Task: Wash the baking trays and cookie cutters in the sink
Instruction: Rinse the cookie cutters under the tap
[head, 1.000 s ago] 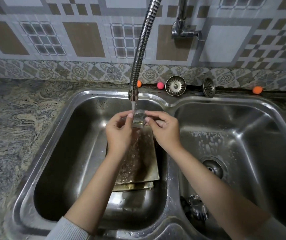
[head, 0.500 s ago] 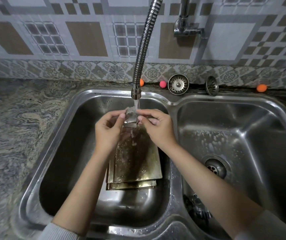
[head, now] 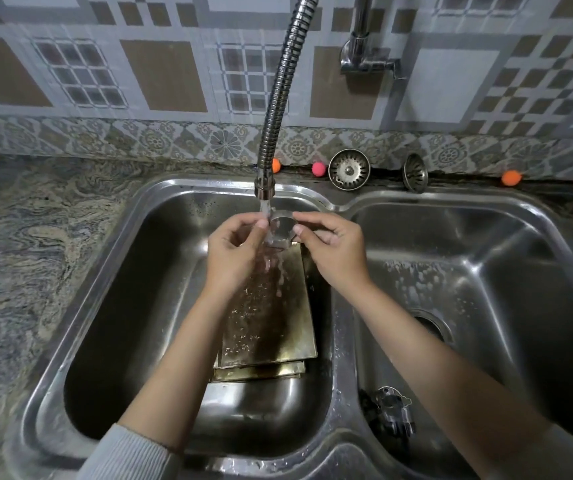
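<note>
The bench [head: 28, 258] of swirled stone runs around a steel double sink [head: 340, 209] set into it, under a tiled wall [head: 160, 74]. I stand over the left basin [head: 132, 306], both forearms reaching in from the near edge. The right basin [head: 506, 271] has suds on its back slope and a drain [head: 430, 327] in its floor. A small heap of metal cutters [head: 390, 408] lies in its near left corner; their shapes are hard to tell.

In the left basin the trays [head: 271, 327] lie stacked flat against the right wall, the top one wet and beaded with drops, the edges of those beneath showing at the near end. A ribbed tap hose [head: 281, 88] curves down from above, and its nozzle hangs over the far end of the trays, running water.

My left hand [head: 233, 254] and right hand [head: 333, 251] meet just under the nozzle. Between them I hold a round cutter [head: 282, 228] in the stream, above the trays and clear of them. My left fingertips pinch its left side; my right thumb and forefinger pinch its right side. Water runs off it onto the top tray.

Along the back ledge stand two strainers [head: 349, 169], and three small balls [head: 510, 177], two orange and one pink.
</note>
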A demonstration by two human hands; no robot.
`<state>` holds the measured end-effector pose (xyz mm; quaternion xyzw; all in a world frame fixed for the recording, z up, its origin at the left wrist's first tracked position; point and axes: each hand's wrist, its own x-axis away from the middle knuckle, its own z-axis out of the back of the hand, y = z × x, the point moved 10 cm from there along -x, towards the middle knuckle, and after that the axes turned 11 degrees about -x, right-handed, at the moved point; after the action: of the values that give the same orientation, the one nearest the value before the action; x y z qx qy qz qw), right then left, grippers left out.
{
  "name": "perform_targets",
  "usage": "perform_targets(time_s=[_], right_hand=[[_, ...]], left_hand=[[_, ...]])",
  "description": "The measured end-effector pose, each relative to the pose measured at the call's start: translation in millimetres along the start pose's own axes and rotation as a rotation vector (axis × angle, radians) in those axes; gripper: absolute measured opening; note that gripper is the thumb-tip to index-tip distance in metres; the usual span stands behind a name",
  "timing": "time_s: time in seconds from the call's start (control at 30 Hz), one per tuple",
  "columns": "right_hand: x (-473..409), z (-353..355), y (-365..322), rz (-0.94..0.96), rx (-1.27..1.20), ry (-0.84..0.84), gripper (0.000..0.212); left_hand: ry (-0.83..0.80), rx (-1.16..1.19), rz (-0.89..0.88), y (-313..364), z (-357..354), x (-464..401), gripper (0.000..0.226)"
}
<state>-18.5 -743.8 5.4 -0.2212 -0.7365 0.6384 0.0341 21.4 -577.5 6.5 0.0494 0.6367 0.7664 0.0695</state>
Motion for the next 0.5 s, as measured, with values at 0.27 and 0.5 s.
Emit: perform_targets(time_s=[0.27,0.5], right_hand=[[-6.5,-16.1,3.8,-0.054,-0.018,-0.029,0.025],[-7.7,-28.6,4.6,-0.074,-0.016,-0.056,0.020]], left_hand=[[-0.004,0.061,0.073,-2.1,9.8,-1.6,0.016],[0.014,0.051,0.117,-13.0,22.3,-4.4,0.015]])
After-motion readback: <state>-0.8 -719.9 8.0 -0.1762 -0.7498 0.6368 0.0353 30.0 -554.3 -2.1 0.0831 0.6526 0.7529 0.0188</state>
